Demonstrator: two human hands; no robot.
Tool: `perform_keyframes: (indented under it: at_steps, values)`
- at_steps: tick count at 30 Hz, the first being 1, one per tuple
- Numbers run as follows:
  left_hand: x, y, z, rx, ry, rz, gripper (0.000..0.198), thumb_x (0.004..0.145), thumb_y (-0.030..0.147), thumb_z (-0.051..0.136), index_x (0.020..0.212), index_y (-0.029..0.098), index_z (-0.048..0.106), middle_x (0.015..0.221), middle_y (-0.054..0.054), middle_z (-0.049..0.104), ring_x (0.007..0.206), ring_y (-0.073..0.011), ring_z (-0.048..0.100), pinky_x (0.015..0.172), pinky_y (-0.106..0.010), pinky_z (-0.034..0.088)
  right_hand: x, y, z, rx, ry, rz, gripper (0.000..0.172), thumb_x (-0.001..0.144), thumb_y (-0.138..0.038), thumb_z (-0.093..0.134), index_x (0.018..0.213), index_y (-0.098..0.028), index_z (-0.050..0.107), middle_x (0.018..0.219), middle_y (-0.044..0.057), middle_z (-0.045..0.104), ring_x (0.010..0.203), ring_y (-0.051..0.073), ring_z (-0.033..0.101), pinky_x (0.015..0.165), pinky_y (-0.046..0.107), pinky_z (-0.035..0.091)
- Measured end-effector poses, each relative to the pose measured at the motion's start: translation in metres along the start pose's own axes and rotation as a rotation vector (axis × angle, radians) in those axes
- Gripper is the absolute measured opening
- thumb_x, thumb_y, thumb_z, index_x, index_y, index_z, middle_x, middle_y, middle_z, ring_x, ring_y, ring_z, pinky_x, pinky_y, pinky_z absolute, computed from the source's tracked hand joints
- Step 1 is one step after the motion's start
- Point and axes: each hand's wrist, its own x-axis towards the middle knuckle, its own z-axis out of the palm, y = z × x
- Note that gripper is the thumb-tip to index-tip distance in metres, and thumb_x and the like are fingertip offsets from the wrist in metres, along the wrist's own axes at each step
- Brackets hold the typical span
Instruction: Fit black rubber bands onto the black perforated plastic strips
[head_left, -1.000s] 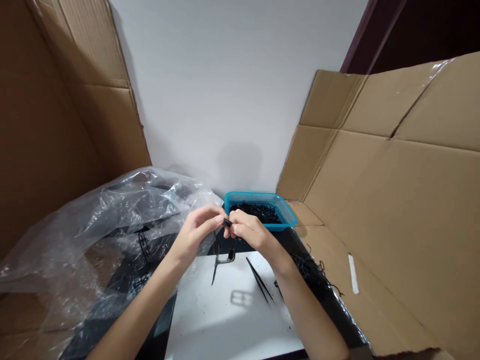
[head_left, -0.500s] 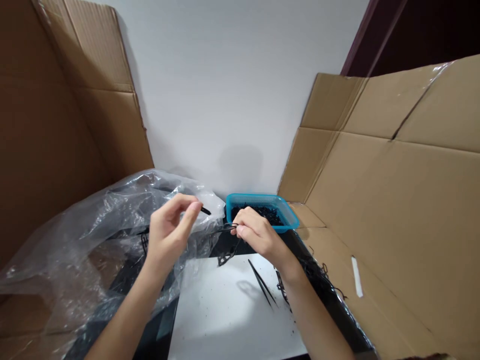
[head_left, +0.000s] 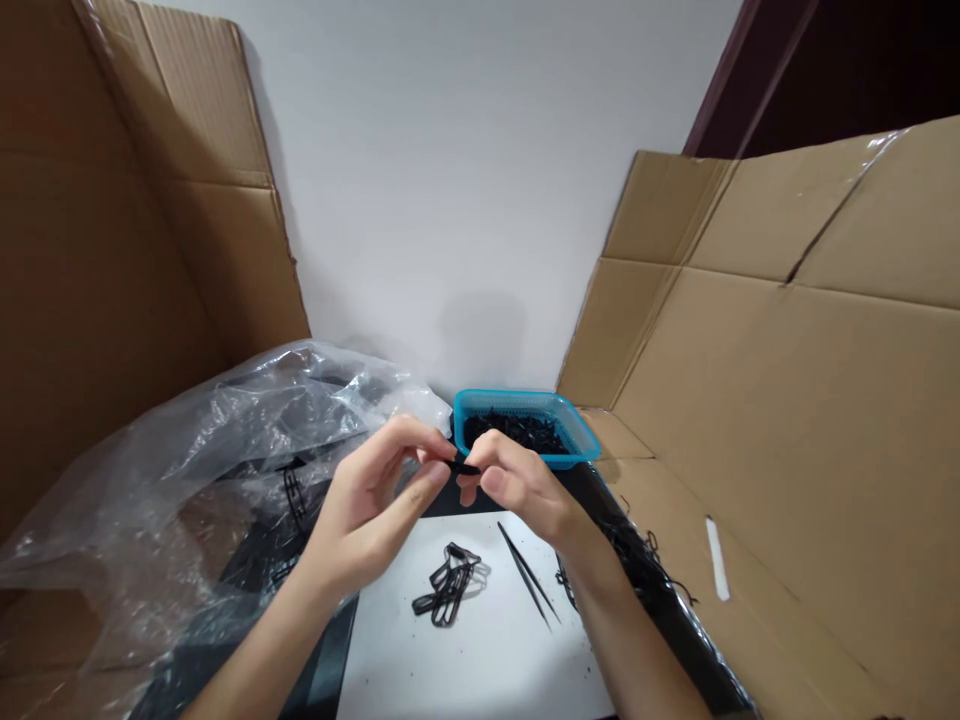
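Above a white work board [head_left: 480, 670], the left hand [head_left: 367, 500] and right hand [head_left: 525, 490] were raised, fingers closed together on a small black plastic piece [head_left: 465, 468] — just before a teal plastic basket [head_left: 480, 402] of black pieces. Black plastic loops [head_left: 448, 585] and slim black tweezers [head_left: 529, 572] lay on the board; crumpled clear plastic sheeting [head_left: 225, 450] lay left.

Even indoor light, soft shadows, wide-angle distortion.

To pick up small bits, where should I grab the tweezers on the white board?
Probably pinch the tweezers around the middle, coming from above with your right hand, the nearer one. They lie flat on the white board, with their two arms spreading toward the lower end.
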Motion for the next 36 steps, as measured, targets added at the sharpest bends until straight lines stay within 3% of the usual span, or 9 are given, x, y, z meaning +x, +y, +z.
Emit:
perform_keyframes:
  at_steps: [4, 9, 20, 23, 27, 29, 32, 34, 36]
  values:
    - [-0.001, -0.004, 0.008, -0.232, -0.102, -0.069, 0.01, 0.089, 0.016, 0.055, 0.091, 0.024, 0.061, 0.08, 0.001, 0.057, 0.071, -0.0095, 0.059, 0.065, -0.021, 0.048, -0.001, 0.002, 0.008, 0.245, 0.034, 0.009, 0.015, 0.085, -0.032, 0.05, 0.075, -0.021, 0.052, 0.069, -0.001, 0.057, 0.072, 0.014, 0.055, 0.074, 0.03, 0.043]
    - [-0.001, -0.012, 0.017, -0.597, -0.182, -0.118, 0.012, 0.091, 0.013, 0.052, 0.092, 0.021, 0.061, 0.078, 0.001, 0.058, 0.067, -0.0089, 0.062, 0.062, -0.021, 0.052, 0.001, 0.009, 0.015, 0.482, 0.051, 0.032, 0.014, 0.078, -0.033, 0.053, 0.071, -0.021, 0.051, 0.061, -0.003, 0.058, 0.058, 0.013, 0.054, 0.069, 0.029, 0.045]
    - [-0.004, -0.01, 0.018, -0.636, -0.19, -0.159, 0.011, 0.091, 0.014, 0.054, 0.092, 0.022, 0.062, 0.079, 0.001, 0.058, 0.067, -0.0082, 0.062, 0.062, -0.02, 0.052, 0.003, 0.004, 0.021, 0.558, 0.018, 0.007, 0.021, 0.08, -0.036, 0.052, 0.068, -0.021, 0.046, 0.058, -0.004, 0.053, 0.049, 0.009, 0.051, 0.061, 0.027, 0.043]
    - [-0.004, -0.011, 0.015, -0.529, -0.12, -0.155, 0.007, 0.089, 0.02, 0.057, 0.089, 0.023, 0.062, 0.079, 0.0, 0.056, 0.07, -0.0097, 0.057, 0.063, -0.022, 0.048, -0.001, 0.001, 0.02, 0.389, 0.121, -0.057, 0.016, 0.085, -0.032, 0.049, 0.073, -0.021, 0.05, 0.063, -0.002, 0.056, 0.058, 0.012, 0.055, 0.063, 0.029, 0.043]
    - [-0.001, -0.01, 0.006, -0.354, 0.022, -0.127, 0.007, 0.086, 0.031, 0.063, 0.084, 0.024, 0.065, 0.075, 0.0, 0.052, 0.07, -0.011, 0.046, 0.059, -0.023, 0.039, -0.009, -0.002, 0.002, -0.16, 0.661, -0.456, 0.009, 0.089, -0.026, 0.046, 0.087, -0.026, 0.054, 0.069, -0.001, 0.057, 0.071, 0.016, 0.055, 0.069, 0.032, 0.043]
    - [0.001, -0.009, 0.001, -0.345, 0.071, -0.111, 0.009, 0.084, 0.033, 0.064, 0.082, 0.025, 0.066, 0.074, 0.0, 0.052, 0.07, -0.012, 0.045, 0.06, -0.024, 0.038, -0.011, 0.0, -0.019, -0.482, 0.845, -0.466, 0.009, 0.091, -0.027, 0.044, 0.089, -0.026, 0.053, 0.074, 0.002, 0.057, 0.075, 0.018, 0.054, 0.075, 0.036, 0.042]
    - [0.004, -0.007, -0.002, -0.358, 0.143, -0.084, 0.01, 0.082, 0.034, 0.065, 0.079, 0.024, 0.068, 0.073, -0.001, 0.055, 0.073, -0.0133, 0.048, 0.066, -0.025, 0.04, -0.008, 0.008, -0.056, -0.885, 0.692, -0.104, 0.009, 0.088, -0.032, 0.048, 0.088, -0.024, 0.05, 0.086, 0.006, 0.057, 0.085, 0.022, 0.053, 0.079, 0.039, 0.041]
    - [0.006, -0.006, -0.003, -0.375, 0.181, -0.056, 0.01, 0.079, 0.033, 0.067, 0.078, 0.023, 0.069, 0.073, -0.001, 0.056, 0.073, -0.0133, 0.049, 0.067, -0.025, 0.041, -0.004, 0.019, -0.074, -1.02, 0.506, 0.151, 0.012, 0.088, -0.035, 0.049, 0.084, -0.023, 0.049, 0.085, 0.005, 0.056, 0.083, 0.022, 0.053, 0.077, 0.038, 0.04]
    - [0.008, -0.005, -0.003, -0.388, 0.204, -0.016, 0.01, 0.077, 0.032, 0.068, 0.076, 0.022, 0.07, 0.072, -0.001, 0.057, 0.071, -0.0128, 0.05, 0.067, -0.025, 0.042, 0.001, 0.033, -0.078, -1.057, 0.275, 0.301, 0.018, 0.088, -0.038, 0.048, 0.079, -0.022, 0.048, 0.079, 0.003, 0.053, 0.076, 0.021, 0.052, 0.071, 0.035, 0.038]
